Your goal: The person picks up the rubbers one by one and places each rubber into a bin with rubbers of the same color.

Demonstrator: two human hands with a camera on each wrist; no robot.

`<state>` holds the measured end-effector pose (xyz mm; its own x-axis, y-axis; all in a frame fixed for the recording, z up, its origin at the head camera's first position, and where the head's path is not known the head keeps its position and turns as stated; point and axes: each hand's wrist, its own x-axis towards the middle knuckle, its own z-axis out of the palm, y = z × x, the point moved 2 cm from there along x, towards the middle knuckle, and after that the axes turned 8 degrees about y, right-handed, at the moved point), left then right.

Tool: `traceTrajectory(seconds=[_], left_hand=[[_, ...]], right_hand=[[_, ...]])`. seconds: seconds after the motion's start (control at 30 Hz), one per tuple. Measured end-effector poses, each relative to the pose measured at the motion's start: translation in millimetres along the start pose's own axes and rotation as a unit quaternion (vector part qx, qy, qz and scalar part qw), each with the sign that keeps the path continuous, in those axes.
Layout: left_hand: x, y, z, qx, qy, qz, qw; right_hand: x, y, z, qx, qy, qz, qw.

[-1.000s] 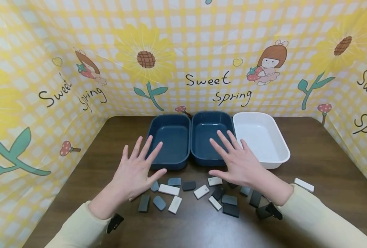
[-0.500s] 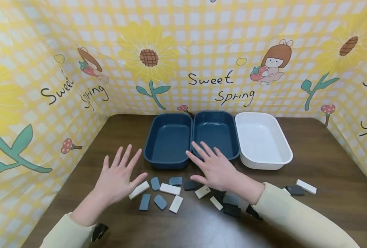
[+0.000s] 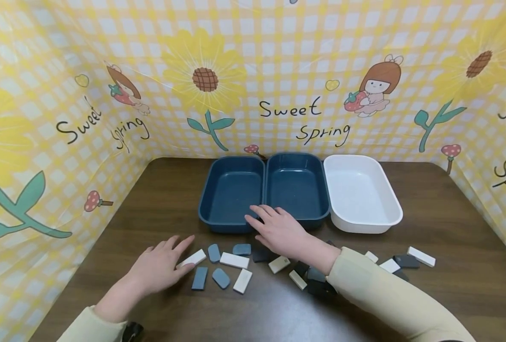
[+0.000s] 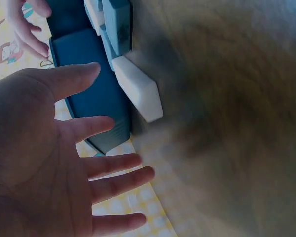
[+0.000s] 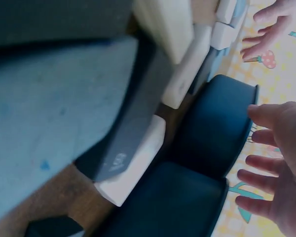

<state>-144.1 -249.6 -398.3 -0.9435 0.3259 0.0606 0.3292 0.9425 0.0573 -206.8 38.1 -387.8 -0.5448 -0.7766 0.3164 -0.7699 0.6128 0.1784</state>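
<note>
My left hand reaches low over the table's left side, fingers relaxed and holding nothing. Closest to it is a white eraser-like block, which the thumb overlaps in the head view. In the left wrist view, that white block appears beyond the spread fingers. My right hand, also without anything in it, hovers by the front rims of two dark blue trays. Beneath its wrist lie several black and white blocks, partly hidden by the sleeve. A beige block shows just in front of that hand.
The second blue tray and a white tray stand in a row with the first. Blue-grey blocks and white blocks lie left of centre. Others, including a black block, lie at right. A patterned cloth rises behind.
Both hands have lowered, their spread fingers now more relaxed and bent. The right hand has moved left, uncovering blocks at right; the left hand has shifted left and nearer the table.
</note>
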Motion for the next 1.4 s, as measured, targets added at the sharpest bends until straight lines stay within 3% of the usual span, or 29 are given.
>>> traceTrajectory(seconds=[0.23, 0.53, 0.87, 1.0, 1.13, 1.4], left_hand=[[6.7, 5.7, 5.7, -0.008, -0.023, 0.003, 0.9997], [10.7, 9.9, 11.2, -0.014, -0.007, 0.033, 0.9993], [15.1, 11.6, 12.7, -0.02, -0.021, 0.035, 0.999], [14.6, 9.8, 8.4, -0.021, -0.015, 0.035, 0.9991], [15.8, 3.8, -1.4, -0.02, 0.012, 0.039, 0.999], [30.6, -4.3, -33.4, -0.022, 0.078, 0.037, 0.996]], right_hand=[[5.6, 3, 7, -0.017, 0.042, -0.02, 0.9988], [15.2, 1, 5, -0.046, 0.03, -0.033, 0.9979], [15.9, 2, 7, -0.037, 0.055, -0.029, 0.9974], [15.7, 3, 7, -0.035, 0.058, -0.029, 0.9973], [16.0, 3, 6, -0.027, 0.063, -0.027, 0.9973], [17.1, 3, 3, -0.03, 0.053, -0.026, 0.9978]])
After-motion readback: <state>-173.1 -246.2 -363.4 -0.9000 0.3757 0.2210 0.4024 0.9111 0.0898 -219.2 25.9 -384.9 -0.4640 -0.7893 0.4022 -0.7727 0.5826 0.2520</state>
